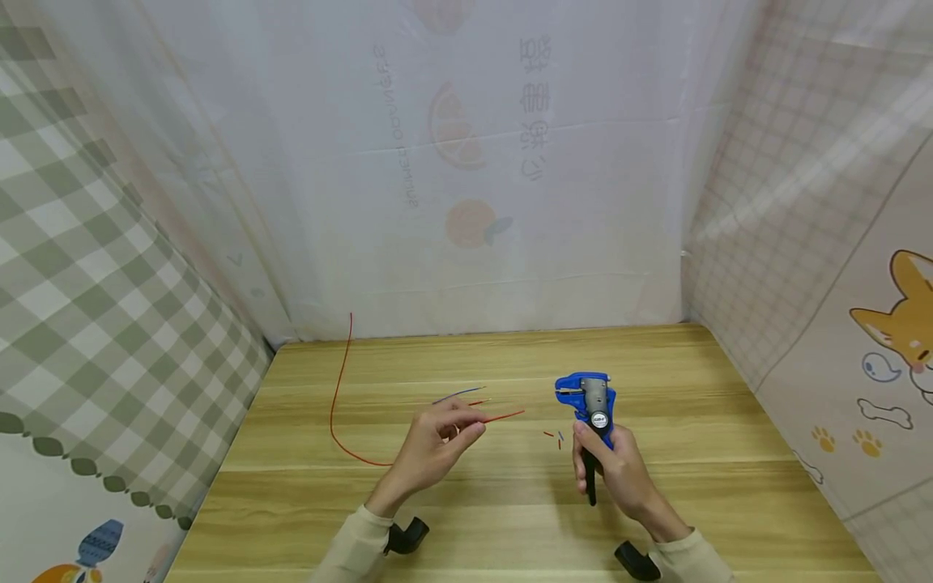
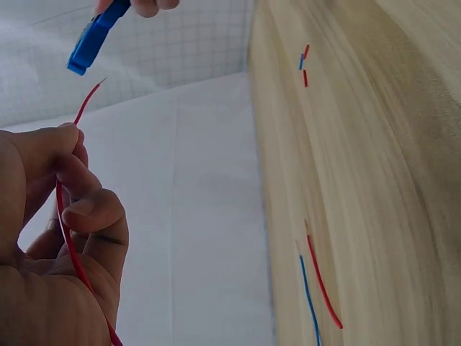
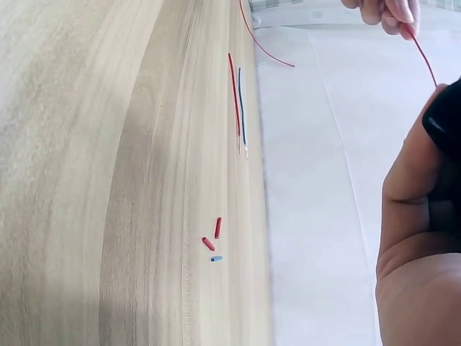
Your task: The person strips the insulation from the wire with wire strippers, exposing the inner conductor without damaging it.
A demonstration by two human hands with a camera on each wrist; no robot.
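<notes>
My left hand (image 1: 436, 441) pinches a long red wire (image 1: 506, 415) between thumb and fingers, with a short end pointing right. In the left wrist view that end tapers to a thin, bare-looking tip (image 2: 102, 81). The rest of the wire runs under the hand and curves back to the far left. My right hand (image 1: 619, 465) grips a blue wire stripper (image 1: 596, 398) by its handles, head upward, its mouth facing left. Wire and tool are apart. Three small bits of insulation, two red (image 3: 218, 228) and one blue (image 3: 217, 258), lie on the table between the hands.
Behind my left hand, a short blue wire (image 1: 457, 395) and a short red wire (image 3: 234, 94) with bare ends lie side by side on the wooden table (image 1: 729, 502). White curtain cloth (image 1: 568, 291) hangs at the table's back edge, with patterned cloths at both sides.
</notes>
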